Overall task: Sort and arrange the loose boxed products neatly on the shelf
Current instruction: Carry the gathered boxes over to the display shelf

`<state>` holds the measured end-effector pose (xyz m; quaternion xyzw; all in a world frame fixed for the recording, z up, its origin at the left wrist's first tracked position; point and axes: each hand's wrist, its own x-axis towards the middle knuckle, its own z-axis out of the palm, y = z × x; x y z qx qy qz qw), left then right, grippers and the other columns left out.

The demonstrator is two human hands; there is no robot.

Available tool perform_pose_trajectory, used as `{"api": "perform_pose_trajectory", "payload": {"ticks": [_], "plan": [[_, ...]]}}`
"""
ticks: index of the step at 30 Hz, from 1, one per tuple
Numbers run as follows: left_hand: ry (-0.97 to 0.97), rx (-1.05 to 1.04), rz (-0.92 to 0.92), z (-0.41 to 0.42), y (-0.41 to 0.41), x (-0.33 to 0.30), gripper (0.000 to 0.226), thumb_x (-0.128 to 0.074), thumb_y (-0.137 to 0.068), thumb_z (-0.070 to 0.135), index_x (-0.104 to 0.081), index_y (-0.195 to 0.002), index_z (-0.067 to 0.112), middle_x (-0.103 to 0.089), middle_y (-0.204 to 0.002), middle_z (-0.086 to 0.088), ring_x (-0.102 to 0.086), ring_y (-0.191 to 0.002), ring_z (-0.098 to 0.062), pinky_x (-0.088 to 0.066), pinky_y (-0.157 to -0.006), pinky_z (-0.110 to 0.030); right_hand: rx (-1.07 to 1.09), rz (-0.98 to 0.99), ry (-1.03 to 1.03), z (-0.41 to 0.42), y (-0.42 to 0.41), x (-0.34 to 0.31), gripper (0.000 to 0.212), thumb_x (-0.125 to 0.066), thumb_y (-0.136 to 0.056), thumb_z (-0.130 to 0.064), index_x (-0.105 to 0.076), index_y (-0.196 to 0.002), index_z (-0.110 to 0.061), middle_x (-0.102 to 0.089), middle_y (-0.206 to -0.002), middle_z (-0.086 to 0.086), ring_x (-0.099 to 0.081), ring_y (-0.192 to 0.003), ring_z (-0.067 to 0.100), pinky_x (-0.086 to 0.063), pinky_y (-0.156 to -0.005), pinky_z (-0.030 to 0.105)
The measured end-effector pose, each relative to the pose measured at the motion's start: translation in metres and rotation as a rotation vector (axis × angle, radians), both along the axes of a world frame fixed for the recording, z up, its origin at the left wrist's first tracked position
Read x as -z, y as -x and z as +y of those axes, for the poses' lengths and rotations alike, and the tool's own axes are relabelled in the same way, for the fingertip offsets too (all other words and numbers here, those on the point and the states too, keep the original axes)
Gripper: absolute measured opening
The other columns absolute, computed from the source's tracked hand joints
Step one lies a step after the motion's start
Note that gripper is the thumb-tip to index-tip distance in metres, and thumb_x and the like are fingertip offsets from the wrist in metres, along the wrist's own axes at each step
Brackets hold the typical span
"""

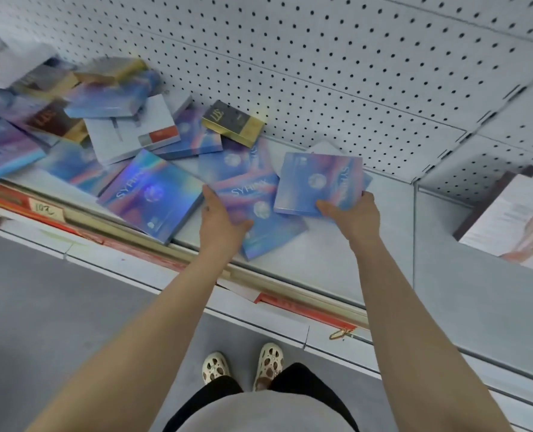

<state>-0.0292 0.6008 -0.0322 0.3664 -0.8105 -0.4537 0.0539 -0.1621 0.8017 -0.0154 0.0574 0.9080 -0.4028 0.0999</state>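
Right hand [357, 213] grips one flat holographic blue box [318, 182]; left hand [224, 219] pinches a second, labelled SYHNX [252, 213], beside black-gold box [232, 122].

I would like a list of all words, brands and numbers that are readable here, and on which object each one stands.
"SYHNX": holographic box left of the left hand.
"SYHNX": holographic box the left hand holds.
Vertical lettering, too blurred to read: holographic box in the right hand.
Gold logo, unreadable: black-and-gold box.
Handwritten, perhaps "10" plus a character: price tag.
Small print, too small: white-and-red box, poster box.
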Motion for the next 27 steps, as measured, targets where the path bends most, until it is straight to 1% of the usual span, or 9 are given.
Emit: {"api": "perform_pose_trajectory", "payload": {"ticks": [2, 3, 6, 9, 12, 15, 19, 24, 27], "plan": [[-0.097, -0.071, 0.084, -0.003, 0.003, -0.001, 0.085, -0.076, -0.075, 0.024, -0.029, -0.146, 0.016, -0.057, -0.132, -0.009, -0.056, -0.118, -0.027, -0.044, -0.092, -0.029, 0.117, 0.029, 0.217, 0.005, 0.002, -0.008, 0.068, -0.088, -0.061, -0.039, -0.057, -0.112, -0.006, -0.066, -0.104, 0.006, -0.065, -0.09, 0.023, -0.048, -0.062, 0.025], [-0.122, -0.098, 0.12, -0.004, 0.003, -0.002, 0.073, -0.074, -0.075, 0.029, -0.04, -0.139, 0.018, -0.062, -0.126, -0.007, -0.059, -0.114, -0.026, -0.045, -0.092, -0.029, 0.167, 0.037, 0.332, 0.008, 0.004, -0.012, 0.056, -0.088, -0.064, -0.03, -0.059, -0.107, -0.007, -0.066, -0.098, 0.005, -0.064, -0.083, 0.021, -0.05, -0.06, 0.024], [-0.215, -0.186, 0.233, -0.002, 0.004, -0.01, 0.048, -0.067, -0.083, 0.026, -0.049, -0.126, 0.014, -0.064, -0.109, -0.003, -0.062, -0.102, -0.024, -0.05, -0.094, -0.036, 0.278, 0.037, 0.695, 0.019, 0.006, -0.027, 0.031, -0.083, -0.071, -0.01, -0.061, -0.092, -0.012, -0.061, -0.086, 0.004, -0.057, -0.074, 0.02, -0.053, -0.073, 0.033], [-0.289, -0.207, 0.387, 0.004, 0.005, -0.019, 0.029, -0.062, -0.091, 0.021, -0.05, -0.118, 0.018, -0.059, -0.1, -0.004, -0.058, -0.092, -0.022, -0.05, -0.088, -0.039, 0.338, 0.002, 0.942, 0.029, 0.003, -0.039, 0.022, -0.077, -0.077, -0.004, -0.058, -0.084, -0.015, -0.053, -0.085, 0.006, -0.051, -0.072, 0.018, -0.048, -0.072, 0.032], [-0.288, -0.22, 0.455, 0.005, 0.003, -0.022, 0.02, -0.059, -0.093, 0.021, -0.05, -0.111, 0.022, -0.061, -0.103, -0.005, -0.06, -0.093, -0.023, -0.05, -0.091, -0.044, 0.346, 0.062, 0.961, 0.036, 0.0, -0.044, 0.019, -0.077, -0.079, -0.01, -0.06, -0.08, -0.018, -0.052, -0.083, 0.006, -0.05, -0.074, 0.019, -0.042, -0.068, 0.031], [-0.32, -0.246, 0.514, 0.004, -0.001, -0.022, 0.019, -0.056, -0.095, 0.024, -0.052, -0.113, 0.022, -0.064, -0.109, -0.006, -0.063, -0.102, -0.024, -0.051, -0.091, -0.041, 0.346, 0.119, 0.929, 0.046, -0.007, -0.046, 0.018, -0.075, -0.083, -0.011, -0.061, -0.078, -0.021, -0.05, -0.074, 0.0, -0.048, -0.069, 0.016, -0.039, -0.064, 0.025], [-0.278, -0.217, 0.547, 0.003, -0.005, -0.021, 0.018, -0.047, -0.098, 0.033, -0.055, -0.106, 0.018, -0.058, -0.094, 0.004, -0.053, -0.085, -0.012, -0.044, -0.08, -0.03, 0.341, 0.229, 0.845, 0.061, -0.029, -0.047, 0.016, -0.074, -0.079, -0.019, -0.058, -0.08, -0.017, -0.043, -0.079, 0.009, -0.04, -0.074, 0.019, -0.03, -0.067, 0.032], [-0.358, -0.022, 0.473, 0.016, -0.007, -0.016, 0.02, -0.045, -0.098, 0.04, -0.056, -0.09, 0.026, -0.054, -0.079, 0.014, -0.047, -0.072, -0.003, -0.04, -0.074, -0.03, 0.496, 0.35, 0.773, 0.09, -0.088, -0.05, 0.01, -0.072, -0.083, -0.015, -0.063, -0.088, -0.013, -0.057, -0.08, 0.004, -0.049, -0.073, 0.016, -0.041, -0.064, 0.027], [-0.397, 0.163, 0.418, 0.032, -0.011, -0.011, 0.02, -0.045, -0.098, 0.038, -0.057, -0.096, 0.022, -0.056, -0.087, 0.008, -0.048, -0.079, -0.01, -0.039, -0.076, -0.031, 0.637, 0.389, 0.725, 0.111, -0.134, -0.044, 0.006, -0.069, -0.087, -0.011, -0.064, -0.091, -0.011, -0.06, -0.08, 0.004, -0.051, -0.073, 0.015, -0.044, -0.067, 0.029]]}}
